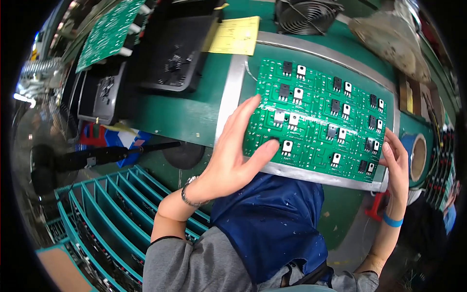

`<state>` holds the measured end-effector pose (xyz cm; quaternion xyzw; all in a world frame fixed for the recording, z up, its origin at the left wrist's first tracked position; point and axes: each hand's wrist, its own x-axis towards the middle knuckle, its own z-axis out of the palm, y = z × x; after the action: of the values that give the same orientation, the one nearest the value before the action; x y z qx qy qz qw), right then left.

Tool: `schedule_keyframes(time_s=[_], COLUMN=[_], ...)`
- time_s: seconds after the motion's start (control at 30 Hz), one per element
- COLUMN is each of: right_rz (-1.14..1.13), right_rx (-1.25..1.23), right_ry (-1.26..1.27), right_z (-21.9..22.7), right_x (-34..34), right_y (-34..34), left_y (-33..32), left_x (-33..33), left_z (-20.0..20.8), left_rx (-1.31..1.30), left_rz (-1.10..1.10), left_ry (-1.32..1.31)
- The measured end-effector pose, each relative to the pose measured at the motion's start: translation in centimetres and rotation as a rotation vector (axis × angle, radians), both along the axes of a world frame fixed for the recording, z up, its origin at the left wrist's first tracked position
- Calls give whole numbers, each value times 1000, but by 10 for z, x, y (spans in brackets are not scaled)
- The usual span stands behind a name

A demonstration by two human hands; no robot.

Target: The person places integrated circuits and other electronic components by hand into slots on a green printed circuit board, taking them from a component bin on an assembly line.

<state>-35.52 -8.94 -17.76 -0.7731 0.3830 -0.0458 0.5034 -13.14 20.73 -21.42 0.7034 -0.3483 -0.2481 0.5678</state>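
Your left hand lies open over the green circuit board's left edge; your right hand curls by its right edge, grip unclear. Steady it by those edges, not its transistors, above the metal frame

Mostly greens, dotted black and white.
Noted bright green, white-flecked, on circuit board; black and silvery white on three-legged transistors; silver-grey on metal edging; darker green on worktop; yellow on paper; black on parts tray; navy on apron; grey on sleeve; teal on slotted rack; blue on wristband.
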Motion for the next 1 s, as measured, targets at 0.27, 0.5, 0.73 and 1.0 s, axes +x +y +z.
schedule_keyframes(time_s=[0.27,0.5,0.73,1.0], right_rz=[63,83,60,303], right_rx=[-163,-137,-116,-165], right_ry=[55,-120,-180,-301], right_z=[-13,15,28,34], right_x=[-3,15,11,38], right_y=[-16,0,15,73], left_y=[6,4,1,-16], left_x=[85,211,213,34], left_z=[32,-2,-2,47], left_rx=[166,643,601,57], left_rz=[284,55,128,386], left_ry=[-774,-830,-945,-472])
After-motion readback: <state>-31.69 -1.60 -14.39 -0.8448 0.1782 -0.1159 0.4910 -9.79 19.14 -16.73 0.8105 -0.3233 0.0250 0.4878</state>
